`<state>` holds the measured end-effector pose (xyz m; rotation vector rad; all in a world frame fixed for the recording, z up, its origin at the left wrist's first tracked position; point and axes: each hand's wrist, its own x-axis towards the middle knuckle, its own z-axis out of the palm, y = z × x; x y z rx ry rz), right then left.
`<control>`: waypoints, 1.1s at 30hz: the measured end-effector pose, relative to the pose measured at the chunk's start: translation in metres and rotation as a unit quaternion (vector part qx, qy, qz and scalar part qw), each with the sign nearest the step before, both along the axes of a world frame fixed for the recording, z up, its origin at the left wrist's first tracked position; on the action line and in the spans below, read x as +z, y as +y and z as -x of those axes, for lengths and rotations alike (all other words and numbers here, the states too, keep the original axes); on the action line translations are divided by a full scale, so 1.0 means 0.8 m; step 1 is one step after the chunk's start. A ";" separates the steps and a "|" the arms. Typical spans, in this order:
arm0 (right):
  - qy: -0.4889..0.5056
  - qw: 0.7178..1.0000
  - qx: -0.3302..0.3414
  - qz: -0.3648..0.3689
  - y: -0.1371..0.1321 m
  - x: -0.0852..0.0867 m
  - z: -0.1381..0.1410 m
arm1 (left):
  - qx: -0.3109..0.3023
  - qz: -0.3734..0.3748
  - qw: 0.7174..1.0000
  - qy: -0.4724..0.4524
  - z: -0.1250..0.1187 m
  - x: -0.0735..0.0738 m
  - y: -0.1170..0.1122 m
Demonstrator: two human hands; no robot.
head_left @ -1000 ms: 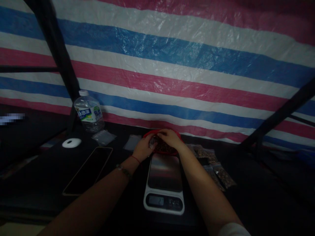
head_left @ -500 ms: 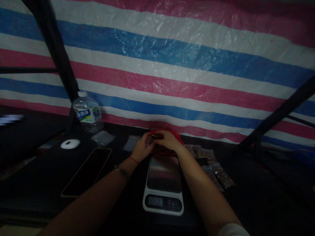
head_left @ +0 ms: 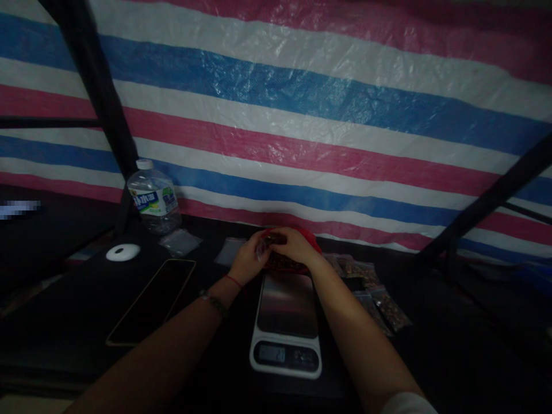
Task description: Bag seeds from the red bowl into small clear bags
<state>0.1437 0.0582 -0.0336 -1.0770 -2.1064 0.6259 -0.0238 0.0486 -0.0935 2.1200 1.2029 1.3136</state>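
Observation:
My left hand (head_left: 249, 260) is closed around a small clear plastic bag (head_left: 260, 249) above a red container (head_left: 311, 237) with small dark brown pieces (head_left: 284, 263) in it. From the other side my right hand (head_left: 295, 246) reaches over, its fingers curled at the bag's mouth; brownish bits show between the two hands, and what the right fingertips hold is hidden. Just below stands a white kitchen scale (head_left: 287, 322) with a metal plate and a lit display. Filled zip bags (head_left: 391, 306) of mixed brown pieces lie to the right of my right forearm.
Flat clear bags (head_left: 230, 252) lie beside my left hand, and more plastic bags (head_left: 181, 241) lie near a large clear bottle (head_left: 155, 198). A phone (head_left: 150, 302) and a white oval object (head_left: 123, 252) rest at left. Striped sheeting (head_left: 276, 126) hangs behind, between dark frame bars.
Both hands stay over the red container with only slight finger movement. The scale, phone, bottle and bags have not moved.

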 end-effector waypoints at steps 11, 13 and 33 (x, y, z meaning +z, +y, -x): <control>-0.153 0.986 -0.062 0.012 0.001 -0.005 -0.014 | 0.065 0.008 0.998 -0.022 0.009 -0.001 0.002; -0.149 0.987 -0.059 0.009 0.002 -0.005 -0.014 | 0.065 0.014 0.998 -0.014 0.014 0.001 0.000; -0.109 0.991 -0.025 -0.074 -0.120 -0.003 -0.057 | -0.167 0.063 0.968 0.178 0.016 0.018 -0.024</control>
